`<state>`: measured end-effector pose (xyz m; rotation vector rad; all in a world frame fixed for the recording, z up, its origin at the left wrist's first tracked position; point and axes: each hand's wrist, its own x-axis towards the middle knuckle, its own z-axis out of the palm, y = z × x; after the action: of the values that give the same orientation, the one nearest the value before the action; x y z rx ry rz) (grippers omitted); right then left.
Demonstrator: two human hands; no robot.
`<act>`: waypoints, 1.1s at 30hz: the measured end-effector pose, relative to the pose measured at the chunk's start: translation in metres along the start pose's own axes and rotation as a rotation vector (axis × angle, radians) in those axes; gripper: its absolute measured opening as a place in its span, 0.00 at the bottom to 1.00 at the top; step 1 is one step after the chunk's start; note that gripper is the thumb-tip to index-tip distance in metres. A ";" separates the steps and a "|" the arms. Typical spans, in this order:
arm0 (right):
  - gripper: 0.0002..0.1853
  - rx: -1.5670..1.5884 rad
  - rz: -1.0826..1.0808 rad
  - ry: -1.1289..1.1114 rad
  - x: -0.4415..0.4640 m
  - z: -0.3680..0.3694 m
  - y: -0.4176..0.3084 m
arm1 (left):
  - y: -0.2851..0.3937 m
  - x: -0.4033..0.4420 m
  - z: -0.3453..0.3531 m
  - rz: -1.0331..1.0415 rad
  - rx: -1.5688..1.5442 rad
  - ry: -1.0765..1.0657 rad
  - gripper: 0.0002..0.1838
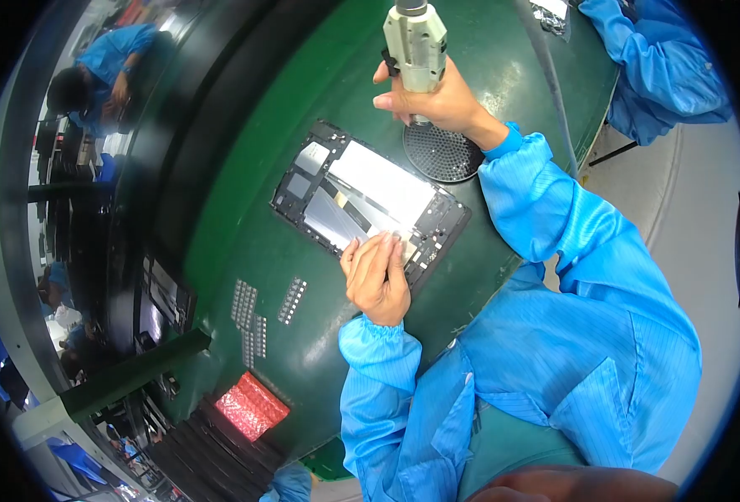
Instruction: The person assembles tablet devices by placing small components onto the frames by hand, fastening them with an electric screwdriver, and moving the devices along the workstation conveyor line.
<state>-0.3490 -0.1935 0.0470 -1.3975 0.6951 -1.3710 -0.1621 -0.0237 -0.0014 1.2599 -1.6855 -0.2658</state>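
My right hand is wrapped round a pale electric screwdriver, held upright above the far side of the table, near a round black perforated screw tray. An opened tablet lies at a slant on the green table, its inside facing up with silver-white panels, a dark strip and circuit parts showing. At its near edge rests my left hand, fingers bunched together with the tips on the inner parts. Whatever is under those fingertips is hidden.
Small grey sheets of parts and another strip lie to the left. Red bubble wrap sits by stacked black trays. A grey pole rises at the right, near a co-worker's blue sleeve.
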 end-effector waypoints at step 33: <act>0.25 0.075 -0.028 0.136 -0.006 0.009 -0.011 | -0.009 -0.025 -0.064 -0.790 -0.440 0.116 0.09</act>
<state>-0.3439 -0.1819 0.0562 -1.2685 0.7077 -1.5090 -0.1061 0.0152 0.0103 1.4993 -0.8876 -0.9549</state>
